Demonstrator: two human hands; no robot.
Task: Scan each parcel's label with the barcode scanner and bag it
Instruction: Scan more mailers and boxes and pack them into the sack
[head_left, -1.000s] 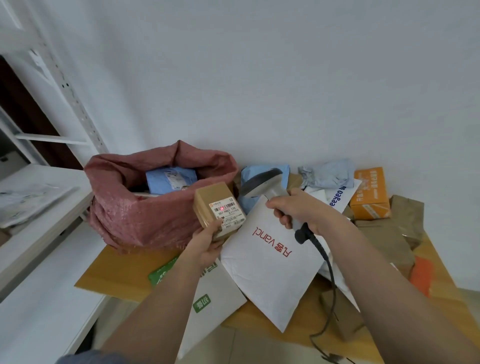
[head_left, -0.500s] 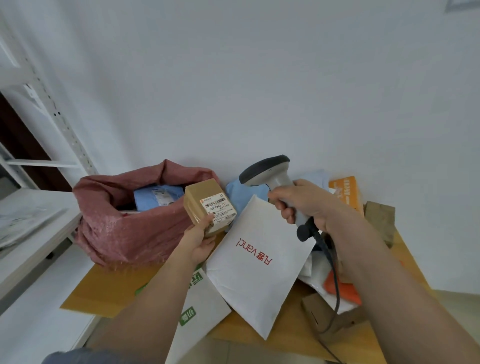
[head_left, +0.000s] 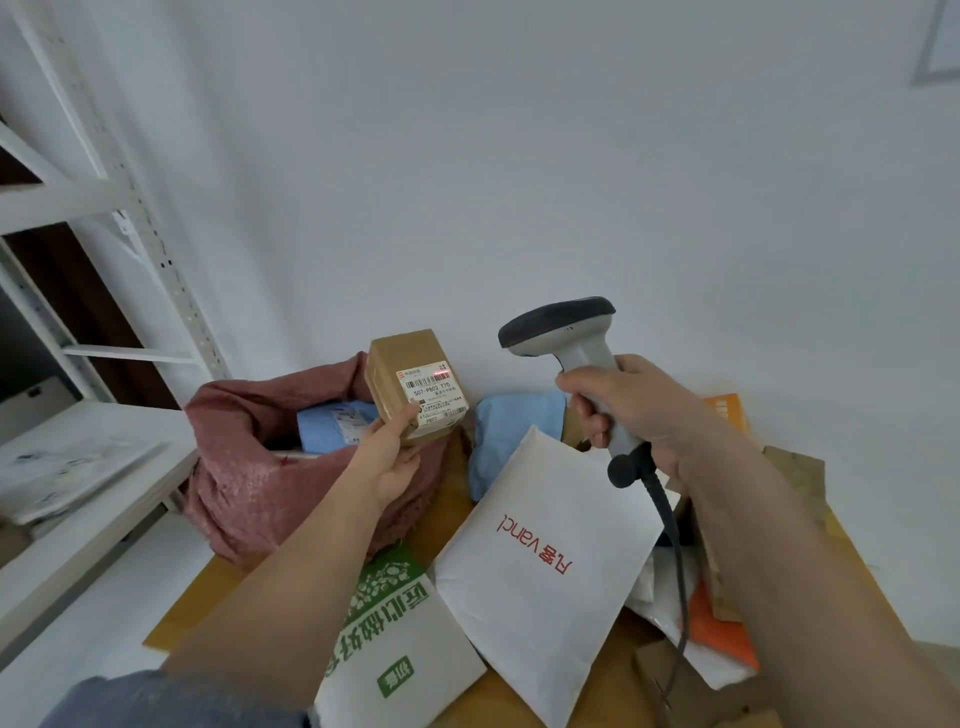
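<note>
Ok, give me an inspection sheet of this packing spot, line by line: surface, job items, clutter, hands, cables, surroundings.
Surface: tan table, mostly covered.
Job items: small box with its label facing the camera, a red glow on its barcode; scanner raised beside it; red sack open, a blue parcel inside.
Clutter: white mailer, green-printed mailer, blue bag, orange and brown parcels, overlapping.
Hands: left hand holds the box; right hand grips the scanner.
Cables: scanner cable hangs over the parcels.
Surroundings: white wall, white shelving at left.

Small label print (head_left: 435, 397) unreadable (scanner cable (head_left: 675, 561) leaves frame below).
</note>
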